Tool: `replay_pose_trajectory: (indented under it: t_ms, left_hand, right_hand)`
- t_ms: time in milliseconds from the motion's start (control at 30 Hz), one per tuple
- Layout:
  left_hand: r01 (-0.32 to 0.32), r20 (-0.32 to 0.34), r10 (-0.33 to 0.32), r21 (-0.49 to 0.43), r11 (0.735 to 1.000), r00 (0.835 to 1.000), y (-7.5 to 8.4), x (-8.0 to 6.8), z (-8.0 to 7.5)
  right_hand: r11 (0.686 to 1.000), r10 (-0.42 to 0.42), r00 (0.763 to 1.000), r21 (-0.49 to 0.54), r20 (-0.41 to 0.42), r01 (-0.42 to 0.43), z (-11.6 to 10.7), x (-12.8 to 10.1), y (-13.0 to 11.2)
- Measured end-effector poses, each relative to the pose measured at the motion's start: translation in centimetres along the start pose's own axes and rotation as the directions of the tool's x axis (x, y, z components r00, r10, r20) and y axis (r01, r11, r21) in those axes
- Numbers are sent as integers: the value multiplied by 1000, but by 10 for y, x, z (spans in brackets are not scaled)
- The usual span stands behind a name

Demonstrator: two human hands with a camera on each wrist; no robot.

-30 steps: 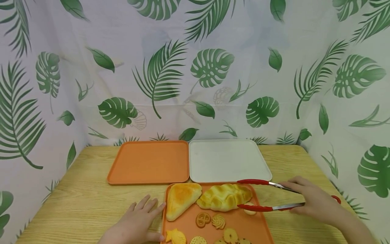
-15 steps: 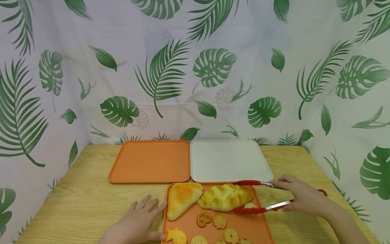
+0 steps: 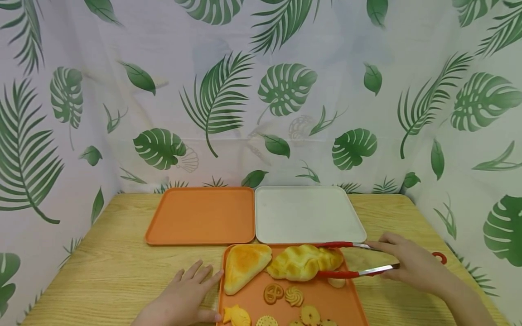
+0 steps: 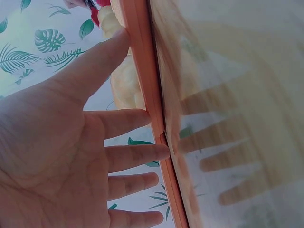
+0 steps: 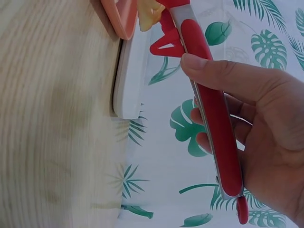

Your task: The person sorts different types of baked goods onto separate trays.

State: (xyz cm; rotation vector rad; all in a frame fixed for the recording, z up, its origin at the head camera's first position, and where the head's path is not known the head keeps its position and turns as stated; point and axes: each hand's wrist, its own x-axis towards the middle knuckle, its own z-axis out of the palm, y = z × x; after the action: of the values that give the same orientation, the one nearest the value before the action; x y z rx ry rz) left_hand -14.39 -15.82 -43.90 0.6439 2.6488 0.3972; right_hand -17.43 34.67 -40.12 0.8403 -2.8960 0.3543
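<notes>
My right hand (image 3: 408, 263) grips red-handled metal tongs (image 3: 346, 273), seen close up in the right wrist view as tongs (image 5: 213, 109) held by that hand (image 5: 266, 118). The two tong arms lie on either side of the right end of a long braided bread (image 3: 297, 262) on the near orange tray (image 3: 352, 305). A triangular bread (image 3: 244, 265) lies to its left and a small bun (image 3: 336, 283) just below the lower arm. My left hand (image 3: 183, 296) lies flat on the table, its straight fingers (image 4: 118, 156) touching the tray's left rim (image 4: 142, 61).
Several cookies (image 3: 283, 295) sit at the tray's front. Behind it stand an orange tray (image 3: 200, 215) and a white tray (image 3: 306, 213), side by side with nothing on them. A leaf-print cloth walls the wooden table (image 3: 110, 271) on three sides.
The tongs have slid left and narrowed, so the lower arm now lies against the braided bread instead of the small bun. My left hand has not moved.
</notes>
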Motion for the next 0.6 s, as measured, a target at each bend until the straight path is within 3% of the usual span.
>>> replay_pose_trajectory:
  t_ms: [300, 600]
  left_hand:
    - [3, -9, -3, -1, 1000, 1000, 1, -1, -1]
    - [-3, -3, 3, 12, 1000, 1000, -1, 1, 1]
  right_hand:
    - [995, -97, 973, -1, -210, 98, -8, -3, 10]
    - [992, -130, 959, -34, -253, 125, -18, 27, 1]
